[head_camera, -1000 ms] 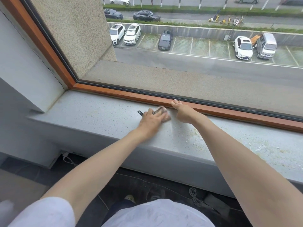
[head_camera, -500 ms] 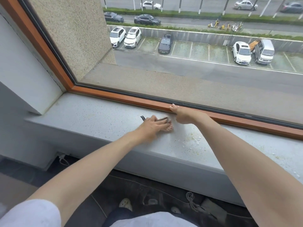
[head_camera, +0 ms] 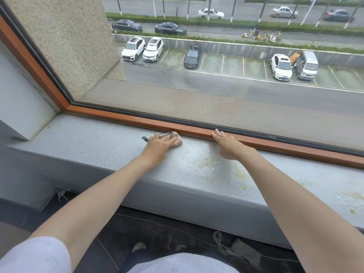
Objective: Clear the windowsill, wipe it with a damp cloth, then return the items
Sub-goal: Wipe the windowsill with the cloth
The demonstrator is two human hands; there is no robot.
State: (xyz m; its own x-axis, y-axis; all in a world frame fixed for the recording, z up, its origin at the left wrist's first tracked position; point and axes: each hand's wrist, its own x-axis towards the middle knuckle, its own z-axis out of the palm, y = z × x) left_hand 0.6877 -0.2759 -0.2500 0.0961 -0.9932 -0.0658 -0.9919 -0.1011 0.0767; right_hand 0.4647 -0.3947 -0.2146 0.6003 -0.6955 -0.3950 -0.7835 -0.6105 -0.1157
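**Wiping the sill, with the dirty stretch lying to the right**

The grey speckled stone windowsill [head_camera: 94, 142] carries no items, so by the look of it the clearing is done and the wiping is under way. The left hand [head_camera: 157, 144] lies flat, palm down and fingers nearly straight, pressing a small cloth [head_camera: 175, 137] onto the far part of the sill, just beside the orange-brown wooden window frame [head_camera: 118, 117]. Only a pale, crumpled edge of the cloth shows past the fingertips, with a dark striped strip and a dark corner peeking out at the far left of the hand; most of it is hidden under the palm. The hand presses rather than grips — no fingers curl around the fabric.

The right hand [head_camera: 226, 144] holds nothing. It is open, fingers together, with the fingertips resting on the frame's lower rail and the heel on the sill, apparently bracing the body.

What the next stroke turns on is direction. The sill's long axis runs left to right along the glass, and the patch of yellowish stains and white crumbs [head_camera: 212, 166] lies to the right of the cloth and nearer the person, below the right wrist. More specks [head_camera: 348, 196] sit at the far right end. The left half looks comparatively clean. So the cloth probably needs to travel rightward and toward the near edge — and the bracing right hand sits in that path, closer to the dirt than the hand with the cloth.
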